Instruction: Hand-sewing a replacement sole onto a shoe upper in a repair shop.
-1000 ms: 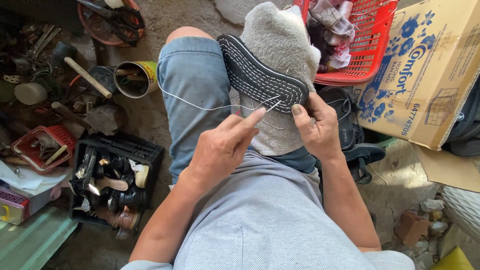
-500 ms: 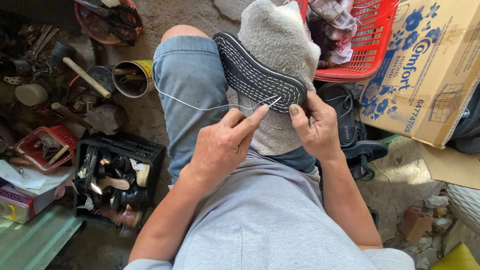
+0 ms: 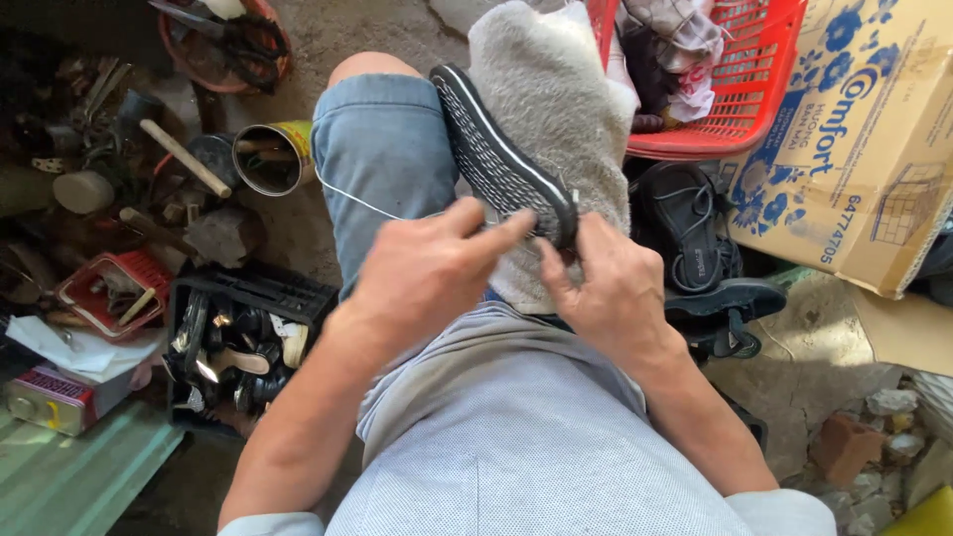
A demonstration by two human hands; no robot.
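Head view | black shoe sole (image 3: 496, 159) is steadied on the lap by right hand (image 3: 606, 288), fingers pressed at its heel | white thread (image 3: 357, 199) is pinched taut by left hand (image 3: 427, 273) for stitching

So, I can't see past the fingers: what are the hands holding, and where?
Both hands pinch the shoe at its sole's near end.

Single head camera, looking steeply down, close over lap.

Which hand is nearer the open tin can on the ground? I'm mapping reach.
Left. The left hand is on the can's side, above the left thigh; the right hand lies beyond the shoe sole.
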